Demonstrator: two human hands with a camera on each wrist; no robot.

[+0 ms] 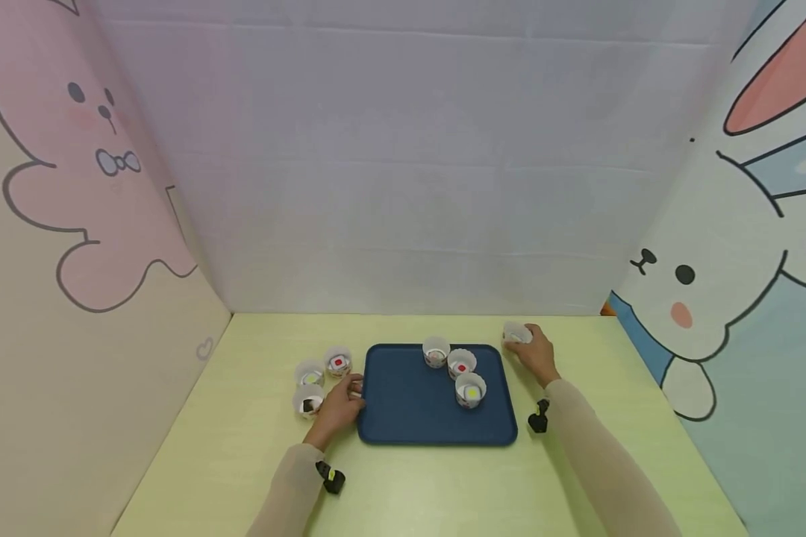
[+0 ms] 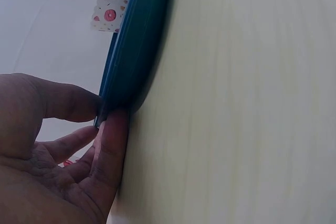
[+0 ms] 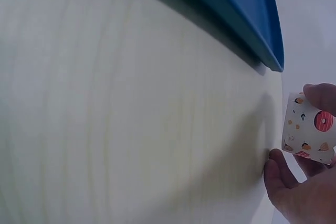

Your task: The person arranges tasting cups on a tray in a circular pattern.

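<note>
My left hand (image 1: 340, 406) pinches the left rim of a dark blue tray (image 1: 403, 425); in the left wrist view the thumb lies at the rim and fingers reach against its outer side. Beyond the tray's right back corner, my right hand (image 1: 539, 356) grips a white paper baking cup (image 1: 516, 333) with a printed donut pattern. The right wrist view shows thumb and fingers on opposite sides of that paper cup (image 3: 310, 127), close to the table. On the tray's right half stand a cup (image 1: 436, 352) with unclear contents, a cup with a red-marked piece (image 1: 462, 364) and one with a yellow-marked piece (image 1: 471, 391).
Left of the tray stand more cups: one with a red-marked piece (image 1: 339, 361), one with a yellowish-marked piece (image 1: 310, 374), and one with a dark piece (image 1: 308, 403) beside my left wrist. A pale wall (image 1: 403, 224) bounds the yellow table (image 1: 403, 492) behind.
</note>
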